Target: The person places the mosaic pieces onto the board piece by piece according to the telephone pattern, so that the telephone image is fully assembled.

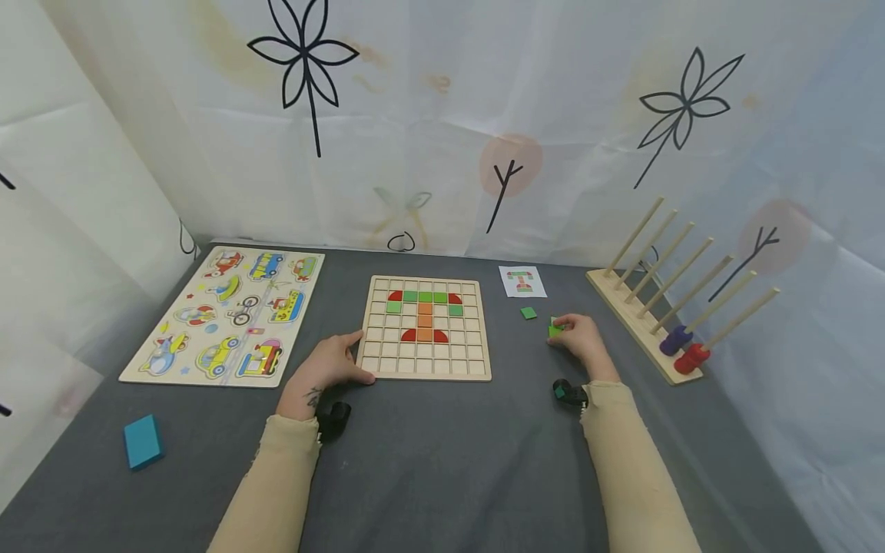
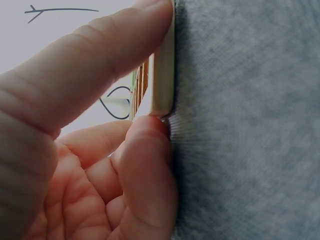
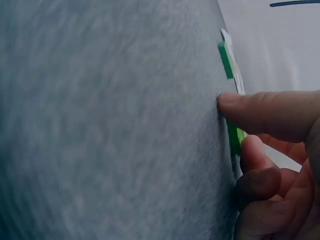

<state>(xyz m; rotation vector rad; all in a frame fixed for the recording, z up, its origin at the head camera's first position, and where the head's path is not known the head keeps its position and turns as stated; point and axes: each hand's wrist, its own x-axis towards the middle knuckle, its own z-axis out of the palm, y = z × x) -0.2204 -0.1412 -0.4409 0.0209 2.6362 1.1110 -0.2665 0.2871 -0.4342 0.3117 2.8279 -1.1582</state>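
A wooden grid board [image 1: 425, 369] lies mid-table, with green, red and orange tiles forming a shape in its squares. My left hand [image 1: 329, 366] holds the board's near left corner, thumb along the near edge and a finger at the left side. In the left wrist view, the board's pale edge [image 2: 162, 82] sits between thumb and fingers. To the right, the thumb and fingers of my right hand [image 1: 581, 339] are around a green square tile [image 1: 555, 331], partly hidden by the fingers. Another green tile [image 1: 528, 313] lies apart, also seen as a green tile [image 3: 226, 60] beyond my thumb.
A small printed pattern card [image 1: 522, 282] lies behind the loose tiles. At the right stands a wooden peg rack [image 1: 632, 319] with purple and red beads. A vehicle puzzle board [image 1: 228, 330] lies at the left, a blue block [image 1: 143, 442] in front of it.
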